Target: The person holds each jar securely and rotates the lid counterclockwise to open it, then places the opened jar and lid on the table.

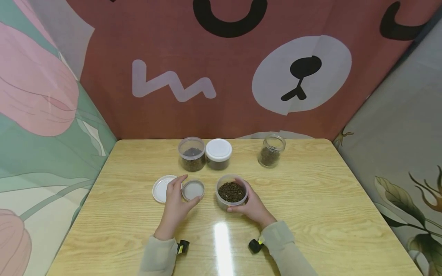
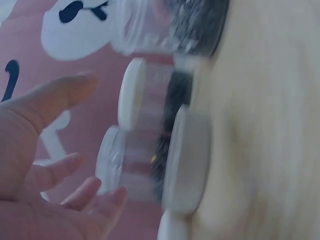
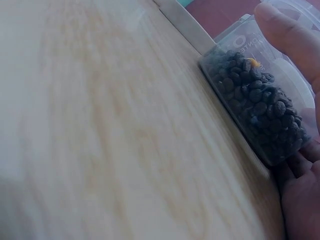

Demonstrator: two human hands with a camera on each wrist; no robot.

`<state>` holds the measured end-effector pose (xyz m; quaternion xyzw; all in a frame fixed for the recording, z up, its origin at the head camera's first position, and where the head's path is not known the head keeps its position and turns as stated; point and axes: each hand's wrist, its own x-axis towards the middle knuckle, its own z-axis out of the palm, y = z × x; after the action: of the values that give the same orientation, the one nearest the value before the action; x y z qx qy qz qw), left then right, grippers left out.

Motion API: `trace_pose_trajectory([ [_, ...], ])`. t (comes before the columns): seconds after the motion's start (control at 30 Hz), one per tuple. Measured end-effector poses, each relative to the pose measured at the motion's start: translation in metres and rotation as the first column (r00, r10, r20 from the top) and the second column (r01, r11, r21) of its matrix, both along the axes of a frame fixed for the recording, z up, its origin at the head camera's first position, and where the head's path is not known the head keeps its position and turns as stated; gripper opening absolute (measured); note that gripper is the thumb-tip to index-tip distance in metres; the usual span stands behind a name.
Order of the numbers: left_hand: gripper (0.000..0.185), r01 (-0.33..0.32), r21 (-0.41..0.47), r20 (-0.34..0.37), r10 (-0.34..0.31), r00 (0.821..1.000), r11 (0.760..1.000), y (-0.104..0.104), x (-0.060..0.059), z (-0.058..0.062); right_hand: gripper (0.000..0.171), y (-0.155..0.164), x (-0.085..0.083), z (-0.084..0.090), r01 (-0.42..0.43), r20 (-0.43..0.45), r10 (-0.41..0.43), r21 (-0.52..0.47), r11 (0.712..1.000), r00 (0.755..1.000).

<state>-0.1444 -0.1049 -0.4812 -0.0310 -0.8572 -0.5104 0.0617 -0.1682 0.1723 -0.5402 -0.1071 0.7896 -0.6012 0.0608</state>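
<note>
My right hand (image 1: 253, 205) holds a clear plastic tub (image 1: 222, 205) of dark brown pellets (image 1: 232, 192), thumb on the near side and fingers round the right side. In the right wrist view, the tub (image 3: 250, 95) stands on the wooden table with dark pellets against its wall. My left hand (image 1: 177, 205) is spread above a small round lid (image 1: 193, 190), fingertips at its far left and thumb tip by its near edge. From the left wrist, the fingers of this hand (image 2: 30, 165) look parted, holding nothing. Partly hidden behind the fingers lies a larger white lid (image 1: 161, 189).
Toward the back of the table (image 1: 328, 214) stand an uncovered plastic tub (image 1: 192, 163) of dark pellets and a white-lidded tub (image 1: 219, 151), side by side. Further right is a glass jar (image 1: 270, 155) with dark contents. Printed cloth walls (image 1: 228, 115) surround the table's back and sides.
</note>
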Motion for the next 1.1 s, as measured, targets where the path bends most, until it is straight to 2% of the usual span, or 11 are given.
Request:
trace_pose_trajectory([
  [0.13,0.088,0.094,0.089,0.019,-0.096,0.995,0.992,0.016,-0.001,-0.008,0.110,0.000,0.000,-0.001,-0.008,-0.009,0.008,-0.007,1.000,1.000],
  [0.27,0.094,0.167,0.143,0.064,-0.178,0.982,0.975,0.029,-0.001,-0.014,0.110,-0.001,0.000,-0.003,-0.015,-0.010,0.015,-0.012,1.000,1.000],
  [0.57,0.099,0.266,0.280,0.138,-0.313,0.940,0.923,0.056,-0.001,-0.017,0.109,0.000,0.000,-0.004,-0.007,-0.012,0.007,-0.024,1.000,1.000],
  [0.67,0.101,0.268,0.298,0.163,-0.325,0.932,0.916,0.063,0.000,-0.018,0.108,0.000,0.000,-0.004,-0.008,-0.012,0.007,-0.028,1.000,1.000],
  [0.9,0.099,0.235,0.278,0.135,-0.280,0.950,0.931,0.072,-0.002,-0.022,0.104,-0.001,-0.001,-0.003,-0.014,-0.020,0.013,-0.043,0.999,1.000],
  [1.1,0.097,0.235,0.264,0.114,-0.272,0.956,0.936,0.075,-0.002,-0.025,0.105,0.000,-0.001,-0.002,-0.022,-0.005,0.022,-0.039,0.999,1.000],
])
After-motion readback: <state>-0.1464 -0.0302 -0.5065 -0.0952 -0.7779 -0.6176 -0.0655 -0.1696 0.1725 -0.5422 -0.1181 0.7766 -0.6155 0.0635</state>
